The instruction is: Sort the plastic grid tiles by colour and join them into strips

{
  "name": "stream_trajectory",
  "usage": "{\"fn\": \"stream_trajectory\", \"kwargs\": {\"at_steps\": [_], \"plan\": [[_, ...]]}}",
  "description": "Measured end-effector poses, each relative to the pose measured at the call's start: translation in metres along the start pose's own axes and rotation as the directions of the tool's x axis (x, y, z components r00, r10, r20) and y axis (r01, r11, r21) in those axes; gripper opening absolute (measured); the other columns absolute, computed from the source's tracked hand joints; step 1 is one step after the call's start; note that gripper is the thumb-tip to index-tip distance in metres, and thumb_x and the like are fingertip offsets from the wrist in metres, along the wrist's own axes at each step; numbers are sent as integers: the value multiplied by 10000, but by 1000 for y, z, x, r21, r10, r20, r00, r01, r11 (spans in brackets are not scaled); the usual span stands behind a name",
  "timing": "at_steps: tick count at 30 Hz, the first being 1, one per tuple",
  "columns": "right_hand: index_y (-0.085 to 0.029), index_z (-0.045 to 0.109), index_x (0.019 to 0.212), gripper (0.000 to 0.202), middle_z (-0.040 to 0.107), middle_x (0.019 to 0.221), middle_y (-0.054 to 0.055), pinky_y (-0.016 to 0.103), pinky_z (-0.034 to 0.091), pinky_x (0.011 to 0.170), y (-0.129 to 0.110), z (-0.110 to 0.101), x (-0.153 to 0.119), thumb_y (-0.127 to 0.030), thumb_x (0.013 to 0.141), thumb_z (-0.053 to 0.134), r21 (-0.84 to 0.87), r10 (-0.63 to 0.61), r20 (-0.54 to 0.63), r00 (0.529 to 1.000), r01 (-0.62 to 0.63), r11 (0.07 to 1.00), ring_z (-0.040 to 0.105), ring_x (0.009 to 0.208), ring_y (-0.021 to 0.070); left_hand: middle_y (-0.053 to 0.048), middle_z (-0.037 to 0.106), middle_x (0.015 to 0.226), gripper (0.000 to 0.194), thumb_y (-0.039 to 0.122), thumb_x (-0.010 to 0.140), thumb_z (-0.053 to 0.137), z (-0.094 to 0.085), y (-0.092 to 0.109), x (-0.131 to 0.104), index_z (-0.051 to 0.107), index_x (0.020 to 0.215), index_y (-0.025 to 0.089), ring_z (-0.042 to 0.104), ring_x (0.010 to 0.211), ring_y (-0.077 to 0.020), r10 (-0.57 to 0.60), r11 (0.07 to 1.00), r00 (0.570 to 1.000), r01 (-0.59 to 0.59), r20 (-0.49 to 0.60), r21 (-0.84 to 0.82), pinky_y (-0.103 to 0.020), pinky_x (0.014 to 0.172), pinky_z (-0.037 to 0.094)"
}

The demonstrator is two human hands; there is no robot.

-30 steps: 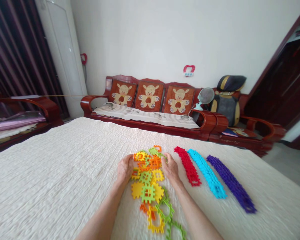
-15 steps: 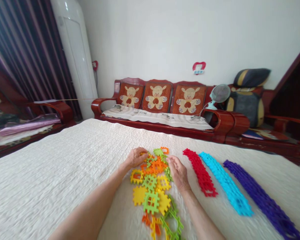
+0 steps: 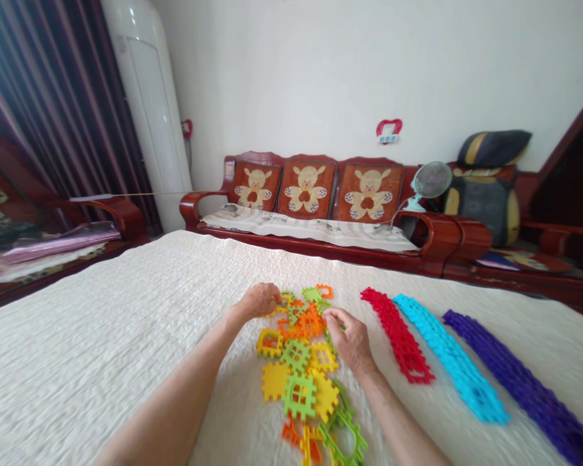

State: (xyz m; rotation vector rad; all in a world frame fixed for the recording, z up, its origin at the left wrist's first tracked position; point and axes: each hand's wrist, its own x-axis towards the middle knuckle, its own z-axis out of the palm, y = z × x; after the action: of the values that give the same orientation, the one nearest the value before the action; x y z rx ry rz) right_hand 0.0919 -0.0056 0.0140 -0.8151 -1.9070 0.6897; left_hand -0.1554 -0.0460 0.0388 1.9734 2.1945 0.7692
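Note:
A loose pile of flat interlocking pieces lies on the cream cover: green pieces, yellow pieces and orange pieces. My left hand is at the upper left edge of the pile, its fingers bent down over a yellow piece; the fingertips are partly hidden. At the pile's right side is my right hand, thumb and forefinger drawn together near a green piece; whatever is between them is too small to make out.
Right of the pile lie a red strip, a light blue strip and a purple strip of joined pieces. Beyond the cream cover stands a wooden sofa with bear cushions and a small fan.
My left hand has drawn slightly left, its fingers more curled. The fingers of my right hand have closed more. The view has shifted slightly, moving the pile and strips rightward in the picture.

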Motion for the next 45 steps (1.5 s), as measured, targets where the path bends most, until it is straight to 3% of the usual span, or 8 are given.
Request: {"fn": "stream_trajectory", "kwargs": {"at_steps": [4,9,18,22,31,36,39,45], "plan": [[-175,646,860,274,703,835,64,291,511,712,-1,-3,0,-402,785,512,222,144,-3,990,-140,965,649,769,199,-47,709,862,350,135,708,440,-1,-3,2,720,909,196,630,798,-167,41,996,999,-42,21,77,-253,759,458],[-163,622,875,321,689,810,64,328,504,748,6,-5,5,-449,746,558,396,318,-198,927,-221,891,638,788,211,-44,688,841,299,294,775,464,-6,9,-1,712,923,214,614,751,-145,130,987,991,-126,-30,103,-231,710,440],[-170,604,893,304,666,789,42,332,510,710,14,-8,9,-426,734,559,561,399,-197,895,-231,795,631,803,204,-70,682,746,400,512,760,471,-7,42,-11,693,898,209,619,694,-190,83,959,968,-143,238,245,-258,626,411],[-167,616,844,279,674,814,62,324,478,762,11,-7,9,-407,737,524,274,319,-310,896,-237,932,621,812,208,-55,676,728,270,331,758,463,-4,43,-10,690,820,198,599,660,-165,133,967,961,-180,242,182,-242,594,380],[-184,593,970,292,662,984,54,303,477,801,2,-1,4,-395,808,475,297,196,-5,981,-186,937,606,917,190,30,548,560,434,191,673,472,-5,34,3,645,1071,174,477,522,-103,-70,980,993,85,91,-180,-217,517,322],[-190,581,1008,256,635,1024,64,361,433,908,-9,-3,5,-269,771,521,42,-49,-114,992,54,998,567,997,203,53,490,567,485,244,660,517,4,38,2,583,1123,112,420,492,-81,-30,819,995,82,99,-568,-217,495,323],[-197,546,1095,359,589,1117,78,383,398,962,-14,0,4,-189,736,546,-109,-240,-25,970,236,966,518,1077,210,55,483,581,534,245,644,548,8,47,-2,547,1155,88,405,500,-74,23,726,991,74,132,-683,-217,493,316],[-205,514,1150,406,585,1111,79,394,410,943,-12,5,2,-122,752,518,-238,-301,72,951,309,921,512,1069,209,40,524,617,534,222,644,567,7,57,-5,547,1163,98,411,517,-68,106,664,981,53,164,-746,-219,510,319]]}}
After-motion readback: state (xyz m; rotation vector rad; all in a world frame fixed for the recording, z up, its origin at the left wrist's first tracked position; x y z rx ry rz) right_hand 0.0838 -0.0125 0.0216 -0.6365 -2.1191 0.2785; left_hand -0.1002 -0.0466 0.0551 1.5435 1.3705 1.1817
